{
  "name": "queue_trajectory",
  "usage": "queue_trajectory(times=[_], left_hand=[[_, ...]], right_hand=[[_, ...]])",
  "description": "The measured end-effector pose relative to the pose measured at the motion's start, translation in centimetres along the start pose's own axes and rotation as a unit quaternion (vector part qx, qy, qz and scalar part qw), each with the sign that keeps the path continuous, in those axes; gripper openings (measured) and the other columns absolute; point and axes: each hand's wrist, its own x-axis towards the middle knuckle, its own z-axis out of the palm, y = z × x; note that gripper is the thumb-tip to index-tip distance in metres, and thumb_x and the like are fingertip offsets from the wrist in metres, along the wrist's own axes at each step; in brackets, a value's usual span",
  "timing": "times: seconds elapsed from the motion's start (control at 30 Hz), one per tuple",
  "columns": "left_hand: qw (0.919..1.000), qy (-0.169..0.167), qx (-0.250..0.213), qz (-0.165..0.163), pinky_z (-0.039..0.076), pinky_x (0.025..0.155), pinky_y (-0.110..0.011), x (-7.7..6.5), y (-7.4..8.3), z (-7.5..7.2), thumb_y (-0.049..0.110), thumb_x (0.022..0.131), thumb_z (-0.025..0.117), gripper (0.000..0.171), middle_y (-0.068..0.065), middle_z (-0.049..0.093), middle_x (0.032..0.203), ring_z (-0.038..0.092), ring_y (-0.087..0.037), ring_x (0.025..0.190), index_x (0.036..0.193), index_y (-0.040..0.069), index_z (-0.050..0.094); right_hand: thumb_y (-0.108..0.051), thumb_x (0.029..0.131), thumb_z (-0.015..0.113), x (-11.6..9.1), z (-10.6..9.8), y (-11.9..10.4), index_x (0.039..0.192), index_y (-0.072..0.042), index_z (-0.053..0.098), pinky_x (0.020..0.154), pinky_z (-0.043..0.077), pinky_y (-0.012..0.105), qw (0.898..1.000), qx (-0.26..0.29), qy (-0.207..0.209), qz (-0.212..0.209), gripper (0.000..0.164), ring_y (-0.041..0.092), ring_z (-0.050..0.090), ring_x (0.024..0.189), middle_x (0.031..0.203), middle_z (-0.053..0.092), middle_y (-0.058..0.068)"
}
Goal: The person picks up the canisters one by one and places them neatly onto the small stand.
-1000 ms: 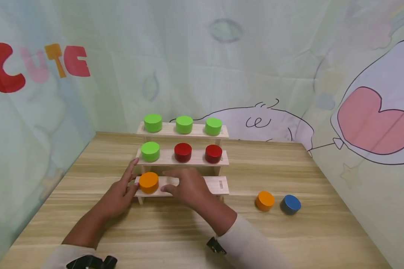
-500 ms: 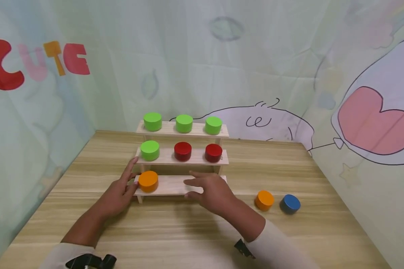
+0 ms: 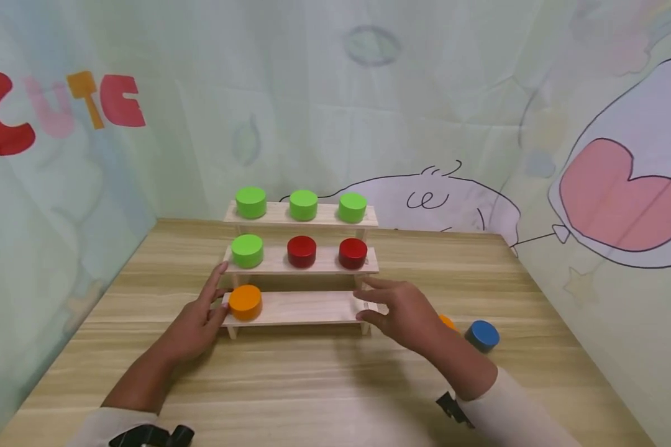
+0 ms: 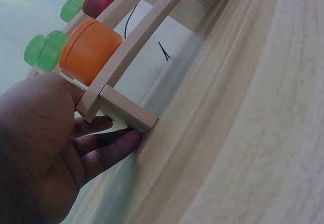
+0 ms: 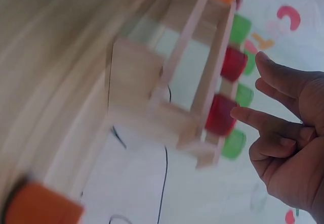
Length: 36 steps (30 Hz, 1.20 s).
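A three-step wooden display stand (image 3: 313, 308) stands on the table. My left hand (image 3: 192, 326) grips the left end of its lowest step; in the left wrist view its fingers (image 4: 114, 150) lie by the stand's leg. An orange disc (image 3: 245, 302) sits at that step's left end. On the middle step are a green disc (image 3: 248, 251) and two red discs (image 3: 302, 251); three green discs (image 3: 303, 205) line the top step. My right hand (image 3: 408, 313) hovers by the lowest step's right end, fingers apart and holding nothing.
On the wood-grain table (image 3: 279, 391), a blue disc (image 3: 483, 336) lies right of the stand. Beside it, another orange disc (image 3: 446, 321) is mostly hidden behind my right forearm. A printed cloth backdrop (image 3: 313, 93) encloses the back and sides.
My right hand has moved right along the lowest step, away from the orange disc, and its forearm now covers most of the loose orange disc. My left hand has stayed in place.
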Motion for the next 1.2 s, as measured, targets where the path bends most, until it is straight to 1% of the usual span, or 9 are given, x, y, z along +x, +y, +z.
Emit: queue_trajectory(times=[0.23, 0.37, 0.67, 0.73, 0.83, 0.9, 0.97, 1.07, 1.2], left_hand=[[1.0, -0.001, 0.001, -0.006, 0.037, 0.104, -0.069, 0.0, -0.5, 0.1, 0.029, 0.108, 0.037, 0.073, -0.032, 0.042, 0.15, 0.049, -0.052, 0.13, 0.153, 0.049, -0.017], [1.0, -0.002, 0.0, -0.004, 0.037, 0.103, -0.069, 0.0, -0.6, 0.2, 0.03, 0.108, 0.037, 0.072, -0.032, 0.042, 0.149, 0.051, -0.052, 0.129, 0.153, 0.049, -0.017], [1.0, 0.0, 0.005, -0.002, 0.037, 0.104, -0.069, 0.2, -0.3, 0.2, 0.029, 0.108, 0.037, 0.073, -0.031, 0.043, 0.149, 0.051, -0.052, 0.129, 0.153, 0.049, -0.017], [1.0, -0.001, 0.006, -0.003, 0.037, 0.104, -0.069, 0.1, -0.1, 0.1, 0.028, 0.108, 0.037, 0.074, -0.032, 0.042, 0.149, 0.049, -0.053, 0.13, 0.153, 0.048, -0.017], [1.0, -0.002, 0.006, -0.004, 0.036, 0.104, -0.069, 0.1, -0.1, 0.1, 0.027, 0.108, 0.037, 0.074, -0.032, 0.042, 0.15, 0.048, -0.054, 0.13, 0.153, 0.048, -0.017], [1.0, -0.003, 0.006, -0.005, 0.036, 0.104, -0.069, 0.1, 0.0, 0.1, 0.027, 0.108, 0.037, 0.074, -0.032, 0.042, 0.15, 0.048, -0.054, 0.131, 0.153, 0.048, -0.017], [1.0, -0.003, 0.005, -0.005, 0.036, 0.105, -0.069, 0.1, 0.0, 0.2, 0.028, 0.108, 0.037, 0.074, -0.032, 0.041, 0.15, 0.048, -0.054, 0.131, 0.153, 0.048, -0.017], [1.0, -0.004, 0.005, -0.005, 0.036, 0.105, -0.069, 0.1, 0.0, 0.2, 0.029, 0.108, 0.037, 0.073, -0.032, 0.041, 0.15, 0.048, -0.053, 0.131, 0.153, 0.048, -0.017], [0.9999, -0.005, 0.006, -0.007, 0.037, 0.104, -0.069, 0.2, 0.0, 0.2, 0.031, 0.108, 0.037, 0.073, -0.032, 0.041, 0.151, 0.049, -0.053, 0.13, 0.153, 0.049, -0.018]], right_hand=[[-0.031, 0.081, 0.081, -1.1, -2.1, 1.9, 0.122, -0.025, 0.073, 0.073, 0.055, 0.028, 0.997, 0.029, -0.014, 0.071, 0.042, 0.022, 0.068, 0.115, 0.139, 0.062, 0.003], [-0.031, 0.082, 0.081, -2.0, -2.3, 3.1, 0.122, -0.024, 0.073, 0.069, 0.052, 0.025, 0.996, 0.029, -0.02, 0.082, 0.041, 0.021, 0.07, 0.105, 0.138, 0.063, 0.004], [-0.032, 0.079, 0.083, -4.5, -2.7, 5.9, 0.121, -0.024, 0.073, 0.072, 0.056, 0.029, 0.99, 0.061, -0.004, 0.13, 0.044, 0.025, 0.064, 0.122, 0.137, 0.064, 0.003], [-0.032, 0.079, 0.083, -5.0, -2.8, 6.4, 0.121, -0.025, 0.073, 0.07, 0.056, 0.028, 0.986, 0.078, 0.0, 0.146, 0.044, 0.024, 0.067, 0.116, 0.137, 0.064, 0.002], [-0.032, 0.078, 0.084, -5.6, -2.8, 7.0, 0.121, -0.025, 0.073, 0.063, 0.054, 0.024, 0.979, 0.106, 0.003, 0.172, 0.045, 0.019, 0.071, 0.084, 0.137, 0.064, 0.003], [-0.031, 0.078, 0.084, -6.0, -2.9, 7.4, 0.122, -0.025, 0.072, 0.056, 0.051, 0.024, 0.974, 0.126, 0.004, 0.188, 0.045, 0.013, 0.06, 0.058, 0.138, 0.063, 0.004], [-0.03, 0.078, 0.084, -6.3, -2.8, 7.8, 0.122, -0.025, 0.072, 0.051, 0.05, 0.025, 0.97, 0.142, 0.006, 0.196, 0.046, 0.009, 0.046, 0.043, 0.138, 0.063, 0.005], [-0.028, 0.078, 0.085, -6.6, -2.7, 8.4, 0.122, -0.024, 0.072, 0.045, 0.046, 0.026, 0.967, 0.153, 0.015, 0.202, 0.046, 0.006, 0.033, 0.038, 0.138, 0.063, 0.006], [-0.027, 0.077, 0.085, -7.1, -2.7, 9.2, 0.121, -0.024, 0.073, 0.044, 0.043, 0.026, 0.964, 0.157, 0.024, 0.213, 0.046, 0.006, 0.033, 0.038, 0.137, 0.063, 0.006]])
